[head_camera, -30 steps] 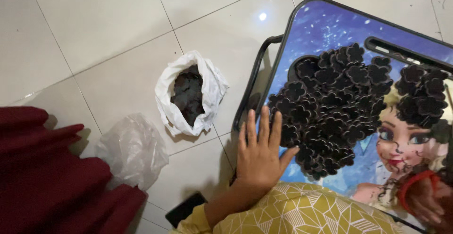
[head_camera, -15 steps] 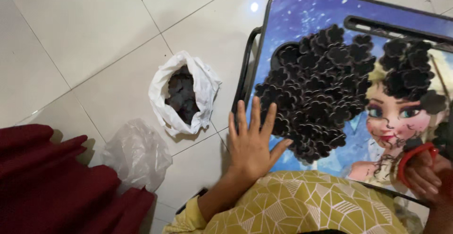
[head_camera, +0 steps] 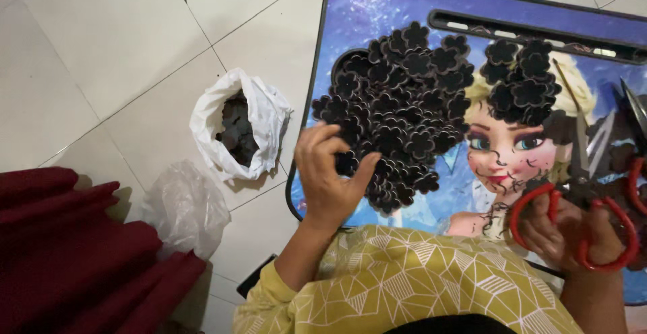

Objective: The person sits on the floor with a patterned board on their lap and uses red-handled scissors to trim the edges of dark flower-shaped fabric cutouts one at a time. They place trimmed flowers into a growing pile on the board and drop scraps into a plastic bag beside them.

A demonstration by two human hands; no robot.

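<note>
A large pile of small black flower-shaped cutouts (head_camera: pixel 397 115) lies on a blue lap table (head_camera: pixel 377 4) printed with a cartoon figure. My left hand (head_camera: pixel 330 175) rests at the pile's near-left edge, fingers curled and pinching at the cutouts there. A smaller heap of the same cutouts (head_camera: pixel 522 81) sits further right. My right hand (head_camera: pixel 573 229) holds red-handled scissors (head_camera: pixel 593 192) at the table's right side, blades pointing up and apart. Dark material by the blades is partly cut off by the frame edge.
On the white tile floor left of the table stands an open white plastic bag (head_camera: pixel 239 128) with dark pieces inside. A crumpled clear plastic bag (head_camera: pixel 185 206) lies nearer me. Dark red cloth (head_camera: pixel 74 253) covers the bottom left. My yellow patterned sleeve (head_camera: pixel 404 287) fills the bottom.
My left hand went from lying flat with spread fingers at the table's edge to curling its fingers on the cutout pile. The view shifted, bringing the scissors in my right hand into sight.
</note>
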